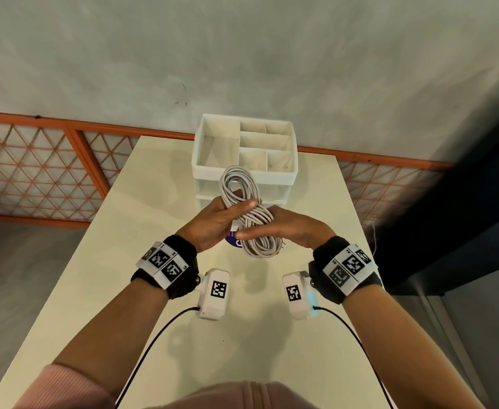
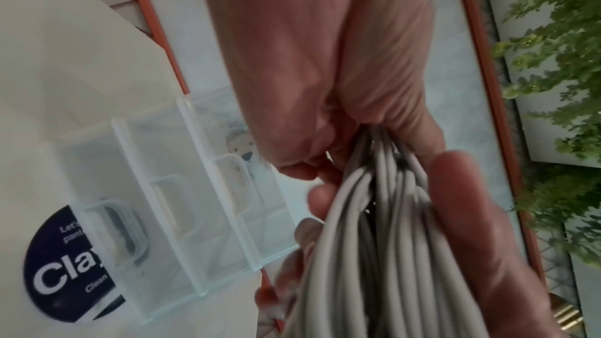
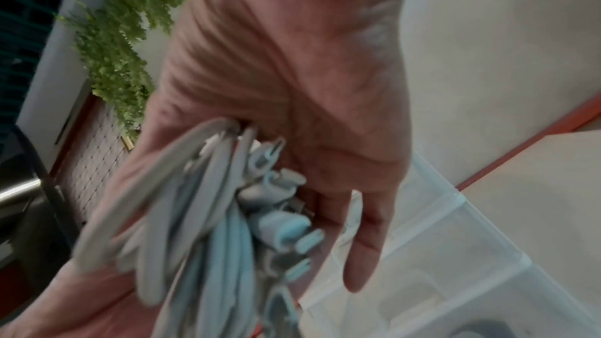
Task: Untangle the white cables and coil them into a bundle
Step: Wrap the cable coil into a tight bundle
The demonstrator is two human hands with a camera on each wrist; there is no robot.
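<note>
The white cables (image 1: 244, 187) are wound into a figure-eight bundle that I hold above the table (image 1: 142, 231). My left hand (image 1: 216, 222) grips the bundle's waist, with the thumb laid across the strands. My right hand (image 1: 289, 228) holds the lower loop, thumb stretched over its front and fingers behind it. In the left wrist view the cable strands (image 2: 374, 253) run out from under the left palm (image 2: 325, 73). The right wrist view is blurred; there the cables (image 3: 208, 215) and several plug ends (image 3: 276, 225) lie against the right palm (image 3: 292, 73).
A white organizer (image 1: 201, 143) with open compartments stands on clear drawers (image 2: 182, 202) at the table's far end, just behind the bundle. A dark round sticker (image 1: 232, 242) lies on the table under my hands. An orange railing (image 1: 65, 125) runs behind the table.
</note>
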